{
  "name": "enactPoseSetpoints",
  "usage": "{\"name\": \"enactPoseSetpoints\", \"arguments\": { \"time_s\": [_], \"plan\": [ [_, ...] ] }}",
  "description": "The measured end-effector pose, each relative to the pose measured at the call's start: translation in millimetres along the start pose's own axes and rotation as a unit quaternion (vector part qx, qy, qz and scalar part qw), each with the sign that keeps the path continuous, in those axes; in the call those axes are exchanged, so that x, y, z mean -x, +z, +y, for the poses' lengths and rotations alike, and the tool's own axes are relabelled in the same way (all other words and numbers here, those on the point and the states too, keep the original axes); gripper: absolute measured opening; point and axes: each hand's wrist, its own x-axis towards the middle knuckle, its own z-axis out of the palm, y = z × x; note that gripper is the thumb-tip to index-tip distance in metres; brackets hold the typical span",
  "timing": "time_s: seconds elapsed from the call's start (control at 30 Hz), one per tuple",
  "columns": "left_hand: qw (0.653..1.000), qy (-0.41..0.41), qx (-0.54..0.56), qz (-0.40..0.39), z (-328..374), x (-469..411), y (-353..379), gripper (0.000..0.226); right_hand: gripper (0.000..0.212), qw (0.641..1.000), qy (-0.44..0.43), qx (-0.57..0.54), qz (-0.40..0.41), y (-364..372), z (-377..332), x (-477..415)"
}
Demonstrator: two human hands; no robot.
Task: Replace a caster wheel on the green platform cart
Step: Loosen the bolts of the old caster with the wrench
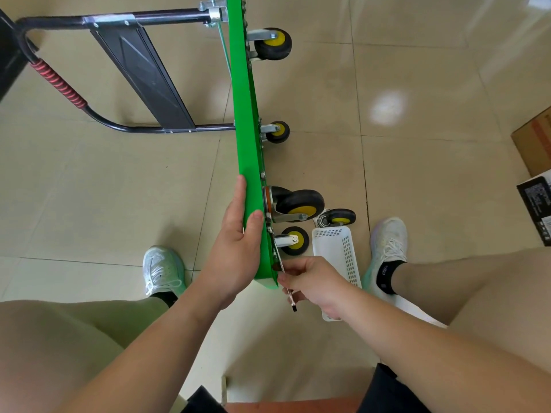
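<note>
From the head camera, the green platform cart stands tipped on its side on the tiled floor. Its deck runs edge-on away from the person, and its underside faces right. The folding black handle, with a red ribbed grip, lies out to the left.

Four yellow-hubbed casters stick out from the underside. There is a far caster, a middle caster, a large near caster, and a small near caster just below it.

The left hand clasps the near end of the deck, with the fingers along its left face and the thumb curled over the edge. The right hand pinches a slim metal tool in curled fingers. The tool's upper end reaches the underside by the near corner, and exactly what it touches there is hidden.

A loose caster lies on the floor, touching the far end of a white perforated basket. White sneakers sit on either side of the cart. A cardboard box is at the right edge.
</note>
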Motion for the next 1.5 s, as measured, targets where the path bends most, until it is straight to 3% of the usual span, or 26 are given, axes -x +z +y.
{"name": "enactPoseSetpoints", "arguments": {
  "time_s": [0.27, 0.43, 0.93, 1.37, 1.5],
  "plan": [
    [1.000, -0.002, -0.003, -0.007, 0.8, 0.5, -0.4, 0.062, 0.033, 0.999, -0.013, 0.041, 0.019, -6.1, 4.2, -19.0],
    [1.000, -0.004, -0.011, -0.002, 1.9, 1.2, -0.4, 0.061, 0.022, 0.997, -0.021, 0.065, 0.023, -13.9, 5.8, 4.7],
    [1.000, -0.004, -0.011, 0.002, 1.4, 1.4, -2.4, 0.063, 0.018, 0.998, -0.037, -0.041, -0.041, 0.8, -14.5, 34.7],
    [1.000, -0.011, -0.012, 0.002, 1.9, 1.1, -2.1, 0.060, 0.039, 0.997, -0.044, -0.037, -0.048, 8.4, -15.9, 23.2],
    [0.999, -0.016, -0.028, 0.005, 4.3, 2.3, -2.6, 0.058, 0.048, 0.999, -0.031, 0.025, -0.021, 4.6, -10.0, 11.9]
  ]
}}
